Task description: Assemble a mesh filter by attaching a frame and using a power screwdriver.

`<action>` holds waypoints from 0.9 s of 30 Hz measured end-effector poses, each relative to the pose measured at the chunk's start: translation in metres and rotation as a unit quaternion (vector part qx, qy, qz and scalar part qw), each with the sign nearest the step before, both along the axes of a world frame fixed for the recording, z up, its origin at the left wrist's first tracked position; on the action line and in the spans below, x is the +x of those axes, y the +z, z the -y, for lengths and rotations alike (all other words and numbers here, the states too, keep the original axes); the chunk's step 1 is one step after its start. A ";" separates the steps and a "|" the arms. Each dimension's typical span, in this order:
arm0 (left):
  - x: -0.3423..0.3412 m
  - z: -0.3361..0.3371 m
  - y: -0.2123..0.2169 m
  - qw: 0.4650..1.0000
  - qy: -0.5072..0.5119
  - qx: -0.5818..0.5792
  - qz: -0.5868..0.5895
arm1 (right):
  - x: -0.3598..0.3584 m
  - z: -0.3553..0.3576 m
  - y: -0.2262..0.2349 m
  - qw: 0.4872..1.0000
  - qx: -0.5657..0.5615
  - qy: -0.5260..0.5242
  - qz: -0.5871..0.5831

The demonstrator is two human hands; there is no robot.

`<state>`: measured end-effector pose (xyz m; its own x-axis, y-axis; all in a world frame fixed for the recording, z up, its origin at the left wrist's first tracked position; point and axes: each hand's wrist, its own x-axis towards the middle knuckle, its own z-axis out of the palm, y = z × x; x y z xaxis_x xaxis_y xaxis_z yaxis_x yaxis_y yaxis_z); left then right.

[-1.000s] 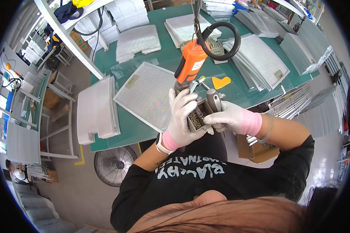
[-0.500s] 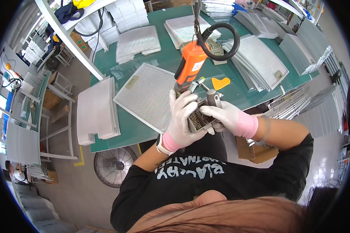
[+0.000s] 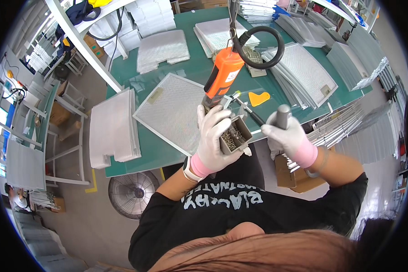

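Observation:
My left hand [image 3: 213, 133] is wrapped round a small grey box [image 3: 245, 128] with loose screws [image 3: 229, 141] in it. Its fingertips lie beside the lower end of an orange electric screwdriver [image 3: 222, 75], which hangs upright; whether they touch it I cannot tell. Closed on a grey tool handle [image 3: 283, 116] that sticks up from the fist, my right hand [image 3: 290, 137] is to the right of the box. The working end of that tool is hidden. Both hands wear white gloves with pink cuffs. Behind the box, a metal tool with a dark handle [image 3: 257, 118] lies on the table near a yellow scraper [image 3: 259, 98].
A mesh panel [image 3: 167, 109] lies on the green table [image 3: 204, 86]. Stacks of panels stand at the left [image 3: 113, 129] and right [image 3: 306, 75]. The screwdriver's black cable loop [image 3: 281, 54] hangs overhead. Below are a floor fan [image 3: 133, 195] and a cardboard box [image 3: 299, 179].
My right hand has moved right, away from the grey box, carrying the tool handle with it. The box's opening is now in plain sight. My left hand has stayed in place.

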<state>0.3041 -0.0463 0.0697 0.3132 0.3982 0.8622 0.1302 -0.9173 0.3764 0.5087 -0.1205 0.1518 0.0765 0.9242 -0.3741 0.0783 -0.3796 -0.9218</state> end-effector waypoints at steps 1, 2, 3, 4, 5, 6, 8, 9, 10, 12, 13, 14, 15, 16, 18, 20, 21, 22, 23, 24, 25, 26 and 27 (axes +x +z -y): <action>0.001 0.000 -0.001 1.000 0.002 0.003 0.007 | -0.002 -0.001 0.005 0.994 0.103 0.012 0.019; 0.002 0.001 -0.001 1.000 0.004 0.006 0.014 | -0.005 -0.002 0.011 0.978 0.204 0.025 0.037; 0.005 0.003 -0.001 1.000 0.005 0.005 0.014 | -0.007 -0.005 0.019 0.966 0.226 0.075 0.097; 0.008 0.003 0.000 1.000 0.004 0.006 0.018 | -0.010 -0.009 0.021 0.967 0.226 0.074 0.097; 0.010 0.003 0.000 1.000 0.004 0.006 0.022 | -0.014 -0.011 0.023 0.933 0.287 0.126 0.174; 0.011 0.004 0.001 1.000 0.003 0.006 0.021 | -0.018 -0.015 0.025 0.888 0.345 0.176 0.249; 0.010 0.006 0.003 1.000 -0.008 0.001 -0.006 | -0.022 -0.020 0.037 0.898 0.257 0.224 0.280; 0.009 0.007 0.006 1.000 -0.006 -0.005 -0.022 | -0.024 -0.022 0.039 0.908 0.220 0.219 0.280; 0.009 0.008 0.007 1.000 -0.004 -0.005 -0.022 | -0.024 -0.023 0.040 0.918 0.182 0.213 0.282; 0.010 0.009 0.008 0.999 0.012 -0.002 -0.032 | -0.024 -0.024 0.038 0.912 0.209 0.209 0.284; 0.010 0.009 0.008 0.999 0.011 -0.003 -0.032 | -0.024 -0.024 0.039 0.909 0.201 0.209 0.299; 0.010 0.007 0.007 0.999 0.018 -0.001 -0.035 | -0.024 -0.024 0.039 0.906 0.194 0.207 0.315; 0.011 0.006 0.006 0.999 0.023 0.002 -0.038 | -0.023 -0.024 0.036 0.906 0.192 0.205 0.316; 0.010 0.005 0.004 0.999 0.021 0.001 -0.037 | -0.020 -0.025 0.030 0.872 0.303 0.196 0.331; 0.010 0.002 0.000 1.000 0.022 0.003 -0.014 | -0.013 -0.021 0.029 0.826 0.407 0.183 0.344; 0.007 0.001 0.001 1.000 0.021 -0.009 0.005 | 0.000 -0.010 0.036 0.743 0.529 0.169 0.373; 0.004 -0.001 0.000 1.000 0.015 -0.011 0.010 | 0.010 -0.004 0.023 0.756 0.543 0.166 0.326; 0.004 -0.003 0.002 1.000 -0.003 -0.010 0.019 | 0.022 0.008 -0.010 0.754 0.543 0.121 0.349; -0.001 -0.005 -0.001 1.000 -0.014 -0.017 0.020 | 0.031 0.025 -0.047 0.840 0.435 0.079 0.315; -0.002 -0.009 -0.002 0.999 -0.021 -0.015 0.023 | 0.041 0.047 -0.108 0.889 0.333 -0.012 0.314; -0.005 -0.013 -0.002 0.999 -0.034 -0.012 0.029 | 0.047 0.076 -0.175 0.918 0.229 -0.102 0.307; -0.007 -0.018 -0.001 0.998 -0.050 -0.014 0.040 | 0.086 0.130 -0.285 0.704 0.209 0.029 0.678; -0.016 -0.021 -0.004 0.999 -0.035 -0.011 0.032 | 0.083 0.173 -0.322 0.836 0.026 0.012 0.548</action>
